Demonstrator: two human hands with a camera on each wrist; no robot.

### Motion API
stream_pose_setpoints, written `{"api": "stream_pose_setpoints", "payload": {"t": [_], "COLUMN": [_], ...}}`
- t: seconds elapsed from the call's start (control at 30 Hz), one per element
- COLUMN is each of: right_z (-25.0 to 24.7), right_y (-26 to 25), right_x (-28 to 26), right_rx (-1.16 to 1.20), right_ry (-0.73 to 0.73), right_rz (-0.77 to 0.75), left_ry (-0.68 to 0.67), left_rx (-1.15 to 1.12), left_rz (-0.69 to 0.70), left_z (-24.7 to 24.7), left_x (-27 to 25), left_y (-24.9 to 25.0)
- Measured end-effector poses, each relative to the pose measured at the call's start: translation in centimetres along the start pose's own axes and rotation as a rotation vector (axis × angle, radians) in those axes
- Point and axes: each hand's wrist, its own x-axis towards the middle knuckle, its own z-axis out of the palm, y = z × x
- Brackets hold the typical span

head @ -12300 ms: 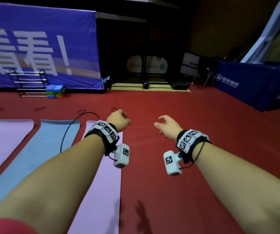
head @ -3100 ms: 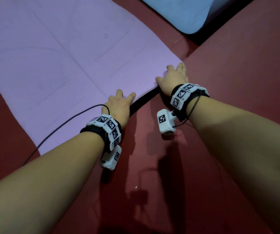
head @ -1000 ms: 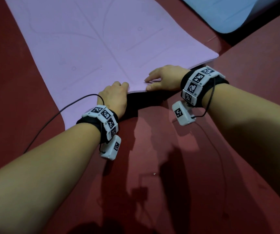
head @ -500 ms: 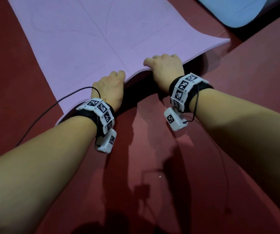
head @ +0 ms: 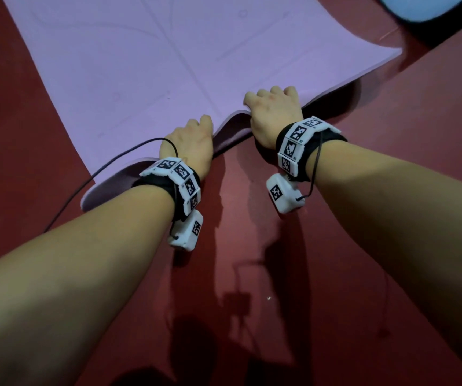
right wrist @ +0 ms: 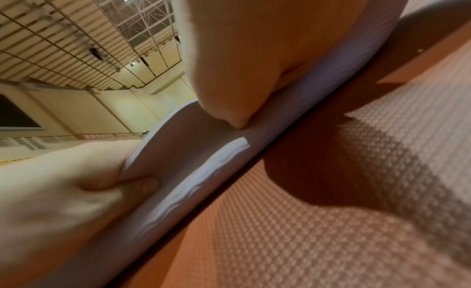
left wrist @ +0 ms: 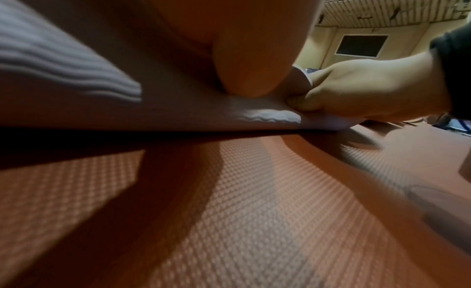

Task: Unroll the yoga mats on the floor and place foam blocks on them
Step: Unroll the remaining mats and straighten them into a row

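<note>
Since a moment ago, mat [head: 168, 65] edge sits higher off the red floor [head: 252, 274]. Your left hand [head: 189, 146] and right hand [head: 273, 110] both pinch that near edge.

Floor [head: 391, 190]: dark red, fine raised dot texture visible in both wrist views. Purple yoga mat [head: 146, 65] lies unrolled on it and fills the upper left of the head view. The mat's near edge is raised off the floor, with dark shadow under it; the rest lies flat. Light blue mat [head: 419, 6] is on the floor past the purple mat's far right corner, a strip of red floor between them. Small white speck [head: 269, 298] on the floor, well short of the purple mat's near edge.
</note>
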Motion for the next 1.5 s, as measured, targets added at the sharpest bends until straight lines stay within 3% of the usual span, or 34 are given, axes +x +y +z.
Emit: {"api": "stream_pose_setpoints", "payload": {"t": [0.3,0.6,0.73,0.9,1.1,1.3,1.5], "right_z": [0.4,-0.9,-1.7,-2.7,-3.8,-5.5,-4.0], "right_y": [0.5,0.9,1.1,-1.6,-4.8,-6.8,-10.1], "right_x": [-0.5,-3.8,-5.4,-6.5,-7.1,-6.7,-7.3], "right_rx": [0.048,0.131,0.149,0.060,-0.057,-0.108,-0.055], "right_ry": [-0.021,-0.094,-0.201,-0.328,-0.258,-0.196,-0.369], "right_rz": [0.012,0.072,0.113,0.181,0.125,0.102,0.004], "left_ry": [-0.091,-0.257,-0.163,-0.051,0.069,0.123,0.103], "left_rx": [-0.244,-0.306,-0.291,-0.215,-0.258,-0.516,-0.800], "left_rz": [0.055,0.117,0.054,-0.062,-0.161,-0.310,-0.340], "left_z": [-1.1,-1.0,1.0,1.5,1.3,1.3,3.7], "left_x": [-0.1,-5.8,-9.6,-10.3,-10.1,-11.2,-12.6], "left_y": [-2.3,-7.4,-8.7,-7.4,-8.2,-7.8,-7.5]}}
